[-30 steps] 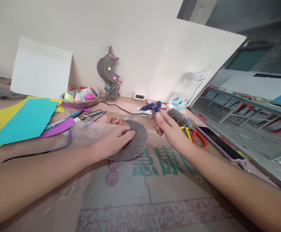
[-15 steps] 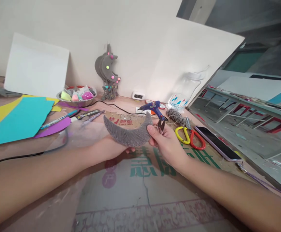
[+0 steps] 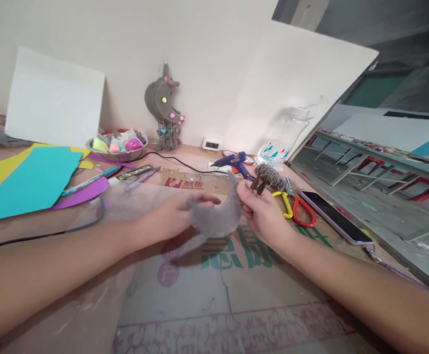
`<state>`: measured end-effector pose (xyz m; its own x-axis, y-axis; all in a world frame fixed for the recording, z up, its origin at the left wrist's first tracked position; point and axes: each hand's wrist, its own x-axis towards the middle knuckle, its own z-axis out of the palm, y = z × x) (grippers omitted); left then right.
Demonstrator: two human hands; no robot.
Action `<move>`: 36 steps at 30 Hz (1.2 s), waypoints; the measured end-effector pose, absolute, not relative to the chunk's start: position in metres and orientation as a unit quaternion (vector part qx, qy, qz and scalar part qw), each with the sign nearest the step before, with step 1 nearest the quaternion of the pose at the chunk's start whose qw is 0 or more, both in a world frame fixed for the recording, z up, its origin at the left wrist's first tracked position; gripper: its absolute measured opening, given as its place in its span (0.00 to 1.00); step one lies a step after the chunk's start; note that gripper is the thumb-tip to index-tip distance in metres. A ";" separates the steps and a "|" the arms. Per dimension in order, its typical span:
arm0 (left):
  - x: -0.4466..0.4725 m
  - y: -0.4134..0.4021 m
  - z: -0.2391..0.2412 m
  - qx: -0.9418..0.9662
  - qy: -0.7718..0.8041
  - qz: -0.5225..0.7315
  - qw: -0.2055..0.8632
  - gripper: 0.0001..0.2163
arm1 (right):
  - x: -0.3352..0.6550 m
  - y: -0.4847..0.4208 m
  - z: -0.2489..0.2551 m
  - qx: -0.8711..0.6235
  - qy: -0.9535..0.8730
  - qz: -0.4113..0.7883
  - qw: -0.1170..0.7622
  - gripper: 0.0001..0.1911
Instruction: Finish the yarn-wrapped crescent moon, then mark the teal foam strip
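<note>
A grey, crescent-shaped piece (image 3: 218, 219), blurred by motion, is in the air above the printed cardboard (image 3: 214, 290). My right hand (image 3: 264, 211) pinches its right tip between thumb and fingers. Two dark pointed tips of a tool (image 3: 259, 186) stick up beside that hand; the rest of the tool is hidden. My left hand (image 3: 173, 211) is at the crescent's left end, some fingers stretched behind it. Its grip is blurred, so I cannot tell whether it holds the piece. Scissors with one yellow and one red handle (image 3: 305, 212) lie just right of my right hand.
A blue glue gun (image 3: 236, 163), a grey yarn bundle (image 3: 269, 177) and a phone (image 3: 336, 216) lie around. A bowl of coloured clay (image 3: 118, 153), coloured sheets (image 3: 30, 182) and pens are at left. Against the wall stand a moon ornament (image 3: 165, 108) and a clear bottle (image 3: 284, 132).
The grey crescent has turned: its ridged strand-covered face showed before, now a smoother blurred side. My right hand has moved slightly right, and the dark tool tips have moved with it.
</note>
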<state>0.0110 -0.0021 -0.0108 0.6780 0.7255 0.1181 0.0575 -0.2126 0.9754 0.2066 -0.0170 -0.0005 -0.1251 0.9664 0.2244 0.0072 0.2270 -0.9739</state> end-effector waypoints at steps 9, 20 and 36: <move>0.011 -0.015 0.001 0.757 0.375 0.293 0.448 0.14 | 0.196 -0.026 -0.002 -0.434 -0.708 0.386 0.403 0.18; 0.013 -0.021 0.003 0.812 0.369 0.254 0.373 0.11 | 0.196 -0.033 0.000 -0.411 -0.705 0.358 0.453 0.16; 0.011 -0.025 0.004 0.843 0.357 0.269 0.299 0.13 | 0.199 -0.027 -0.003 -0.371 -0.640 0.528 0.416 0.19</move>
